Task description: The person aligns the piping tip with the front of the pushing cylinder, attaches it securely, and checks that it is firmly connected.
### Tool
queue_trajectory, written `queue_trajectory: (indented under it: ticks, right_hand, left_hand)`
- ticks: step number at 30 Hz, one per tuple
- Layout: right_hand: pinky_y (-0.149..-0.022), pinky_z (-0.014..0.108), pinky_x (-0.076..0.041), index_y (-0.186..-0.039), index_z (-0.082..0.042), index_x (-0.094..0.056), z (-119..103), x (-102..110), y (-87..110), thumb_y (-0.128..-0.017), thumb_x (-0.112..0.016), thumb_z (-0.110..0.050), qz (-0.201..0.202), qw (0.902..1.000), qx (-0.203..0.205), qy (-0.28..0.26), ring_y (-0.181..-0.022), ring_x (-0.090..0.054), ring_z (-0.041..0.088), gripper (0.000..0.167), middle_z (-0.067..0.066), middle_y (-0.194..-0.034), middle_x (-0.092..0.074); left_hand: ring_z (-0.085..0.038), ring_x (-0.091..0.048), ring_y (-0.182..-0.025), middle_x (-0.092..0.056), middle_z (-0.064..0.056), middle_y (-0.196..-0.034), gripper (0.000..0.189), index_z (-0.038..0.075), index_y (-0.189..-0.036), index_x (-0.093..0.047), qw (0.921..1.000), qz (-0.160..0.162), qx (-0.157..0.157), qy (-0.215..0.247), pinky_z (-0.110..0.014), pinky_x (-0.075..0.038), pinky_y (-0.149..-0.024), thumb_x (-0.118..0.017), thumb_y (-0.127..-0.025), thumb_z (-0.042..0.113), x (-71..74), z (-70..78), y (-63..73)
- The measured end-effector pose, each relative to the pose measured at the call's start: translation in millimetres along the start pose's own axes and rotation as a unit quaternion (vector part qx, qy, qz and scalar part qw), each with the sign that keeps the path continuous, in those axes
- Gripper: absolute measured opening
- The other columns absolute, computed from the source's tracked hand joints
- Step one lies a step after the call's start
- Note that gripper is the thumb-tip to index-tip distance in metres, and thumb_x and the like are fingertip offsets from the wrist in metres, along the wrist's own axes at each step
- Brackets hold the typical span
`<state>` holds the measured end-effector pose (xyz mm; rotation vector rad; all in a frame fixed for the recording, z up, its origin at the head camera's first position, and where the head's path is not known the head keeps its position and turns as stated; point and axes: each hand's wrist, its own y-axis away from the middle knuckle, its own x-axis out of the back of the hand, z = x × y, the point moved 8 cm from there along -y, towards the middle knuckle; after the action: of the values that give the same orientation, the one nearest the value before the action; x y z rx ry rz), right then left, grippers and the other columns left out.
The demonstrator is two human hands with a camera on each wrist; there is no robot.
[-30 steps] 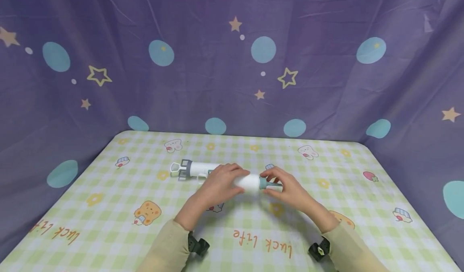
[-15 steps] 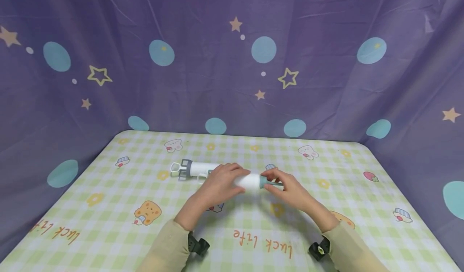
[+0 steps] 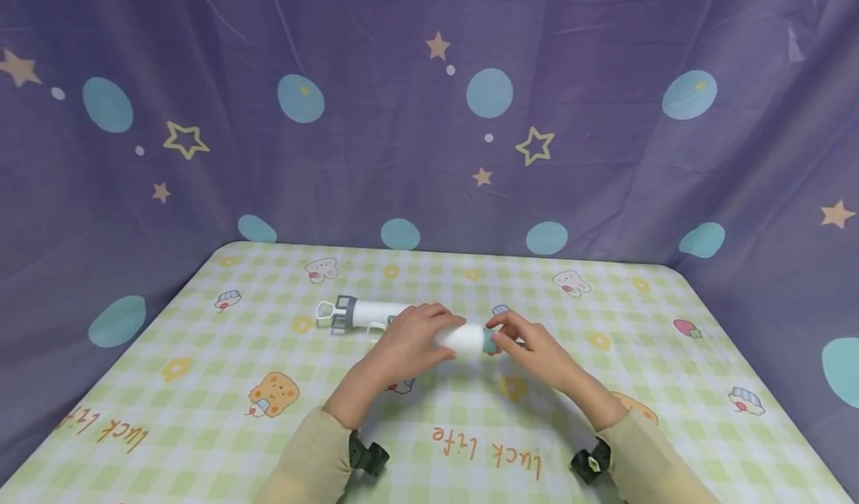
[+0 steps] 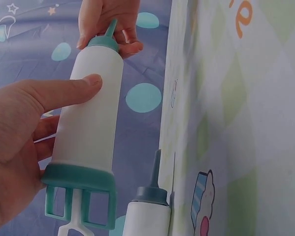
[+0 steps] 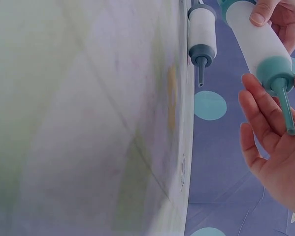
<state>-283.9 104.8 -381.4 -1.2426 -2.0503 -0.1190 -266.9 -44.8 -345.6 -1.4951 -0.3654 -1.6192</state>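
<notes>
My left hand [image 3: 407, 346] grips the white barrel of a large syringe [image 3: 467, 337], thumb laid along its near side. The syringe has a green flange [image 4: 78, 176] at its plunger end and a green cap [image 5: 275, 70] with a long, thin nozzle [image 5: 285, 110] at the other. My right hand [image 3: 535, 349] pinches this cap between thumb and fingers, with the nozzle pointing toward the palm in the right wrist view. Just behind lies a second white syringe [image 3: 377, 313] with a grey-blue flange and cap [image 4: 151, 194]; my left hand partly hides it in the head view.
A table with a green-checked cloth [image 3: 221, 444] bears the second syringe near its middle. Beyond the table's far edge hangs a purple curtain [image 3: 376, 168] with stars and blue spots, which also closes off both sides.
The fingers of my right hand have shifted round the green cap, and the thumb now lies over it, covering more of the nozzle. My left hand keeps its grip on the barrel.
</notes>
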Motion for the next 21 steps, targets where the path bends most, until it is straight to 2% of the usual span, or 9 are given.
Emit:
queue_trajectory:
  ticks: [6,11,13,16,21]
  right_hand:
    - [-0.067,0.026,-0.047,-0.115,-0.016,-0.053,1,-1,1.8,-0.097,-0.044,-0.025,-0.005,1.0,-0.006,-0.005,-0.076,-0.062,0.025,0.022,-0.002,-0.081,-0.065]
    - [-0.07,0.028,-0.05,-0.116,-0.015,-0.054,0,0,3.0,-0.091,-0.056,-0.029,0.003,1.0,-0.007,-0.002,-0.083,-0.061,0.014,0.029,-0.001,-0.103,-0.063]
    - [-0.072,0.028,-0.05,-0.115,-0.016,-0.055,-1,2,3.1,-0.085,-0.063,-0.029,0.016,0.9999,0.004,0.006,-0.086,-0.059,0.01,0.033,-0.004,-0.109,-0.06]
    - [-0.074,0.028,-0.049,-0.113,-0.016,-0.055,-7,4,3.6,-0.079,-0.071,-0.025,0.032,0.9986,0.039,0.019,-0.085,-0.058,0.009,0.038,-0.004,-0.108,-0.059]
    - [-0.073,0.026,-0.05,-0.111,-0.015,-0.055,-12,6,3.5,-0.076,-0.074,-0.018,0.044,0.9959,0.076,0.023,-0.082,-0.058,0.008,0.039,-0.005,-0.105,-0.058]
  left_hand:
    - [-0.016,-0.057,-0.097,-0.06,0.003,-0.11,0.045,0.02,-0.116,-0.061,1.0,-0.002,0.0,-0.005,-0.035,-0.046,-0.084,-0.075,-0.074,0.028,-0.2,1.1,0.2]
    - [-0.016,-0.058,-0.097,-0.06,0.002,-0.11,0.046,0.02,-0.117,-0.061,1.0,-0.006,0.0,-0.004,-0.034,-0.047,-0.084,-0.075,-0.074,0.027,0.1,1.8,0.0]
    - [-0.016,-0.058,-0.097,-0.061,0.002,-0.11,0.046,0.019,-0.117,-0.061,1.0,-0.006,-0.001,-0.005,-0.034,-0.047,-0.084,-0.075,-0.074,0.027,0.0,1.8,-0.1]
    - [-0.016,-0.058,-0.097,-0.061,0.002,-0.11,0.046,0.019,-0.117,-0.061,1.0,-0.007,-0.001,-0.004,-0.034,-0.047,-0.084,-0.075,-0.074,0.027,-0.4,1.6,-0.3]
    - [-0.016,-0.058,-0.097,-0.06,0.002,-0.11,0.045,0.019,-0.116,-0.061,1.0,-0.006,-0.001,-0.003,-0.034,-0.047,-0.084,-0.075,-0.074,0.028,-0.3,0.6,-0.6]
